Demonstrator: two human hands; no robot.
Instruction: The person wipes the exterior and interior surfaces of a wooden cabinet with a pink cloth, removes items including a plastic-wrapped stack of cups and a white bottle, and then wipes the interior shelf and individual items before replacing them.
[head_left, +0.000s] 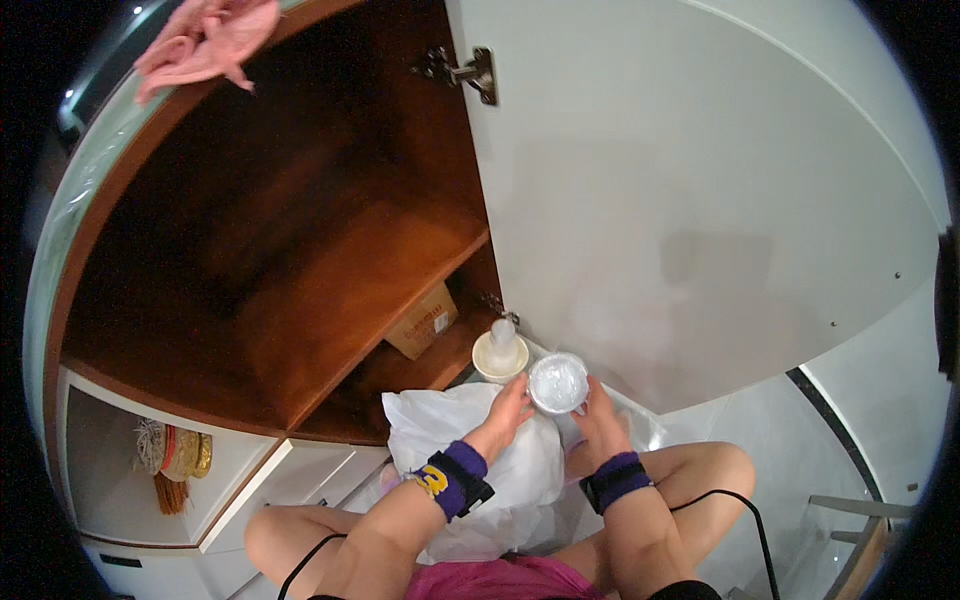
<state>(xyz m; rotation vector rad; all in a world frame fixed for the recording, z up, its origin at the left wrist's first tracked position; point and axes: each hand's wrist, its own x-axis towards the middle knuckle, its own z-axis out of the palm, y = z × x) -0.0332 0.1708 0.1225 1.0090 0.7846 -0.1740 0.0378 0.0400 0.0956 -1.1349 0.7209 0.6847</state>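
A round container wrapped in clear plastic (559, 382) is held between my two hands, in front of the open cabinet door. My left hand (511, 412) grips its left side and my right hand (598, 414) its right side. Just left of it stands a cream-coloured bowl (484, 366) with a translucent, bottle-like object (503, 341) upright in it. Below my hands, a large white plastic bag (450, 420) lies between my legs.
The wooden cabinet (337, 262) has a shelf, with a cardboard box (424, 321) under it. Its white door (675, 187) stands wide at the right. A pink cloth (210, 41) hangs at the top left. Tasselled ornaments (176, 457) sit in a lower-left compartment.
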